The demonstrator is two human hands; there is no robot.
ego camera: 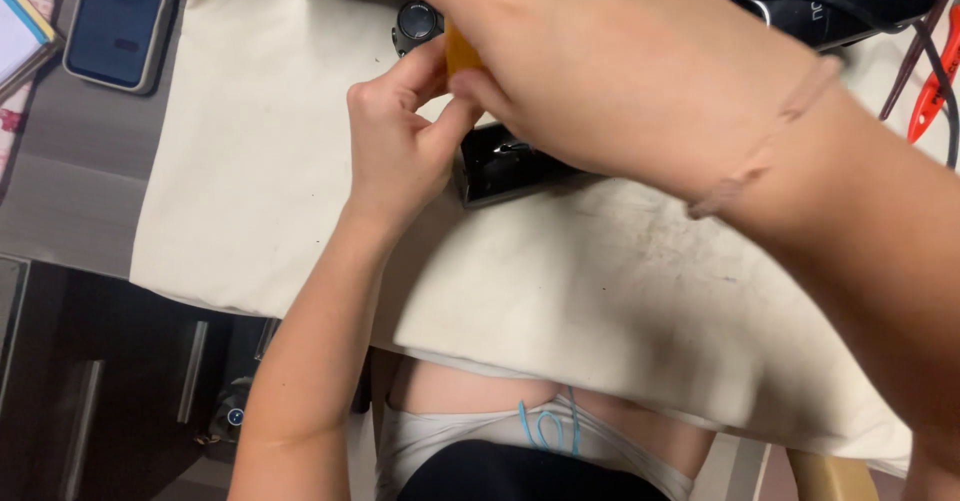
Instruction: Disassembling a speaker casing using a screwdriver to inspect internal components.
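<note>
1. Head view looks down on a cream cloth sheet [560, 291] spread over a grey worktop [80, 181], with both of the person's bare hands meeting near the cloth's far edge.
2. Left hand [395, 136] pinches a small orange flat piece [459, 53] between thumb and curled fingers; the piece stands just above the thumb tip.
3. Right hand [620, 71] reaches across from the right side, palm down, and its fingers close on the same orange piece from the other side. Most of the piece is hidden under this hand, so its full shape cannot be told.
4. Directly beneath the hands lies a black rectangular device with a glossy face [500, 166], resting on the cloth and partly covered by the right hand.
5. A small round black dial-like part [416, 23] sits just beyond the left hand's fingers.
6. A thin pale band [770, 141] circles the right wrist.
7. At the worktop's far left corner lies a dark blue phone [120, 21], well apart from the hands.
8. Near the far right corner sit a black tool body with a cable [850, 1] and red-handled pliers [935, 81].
</note>
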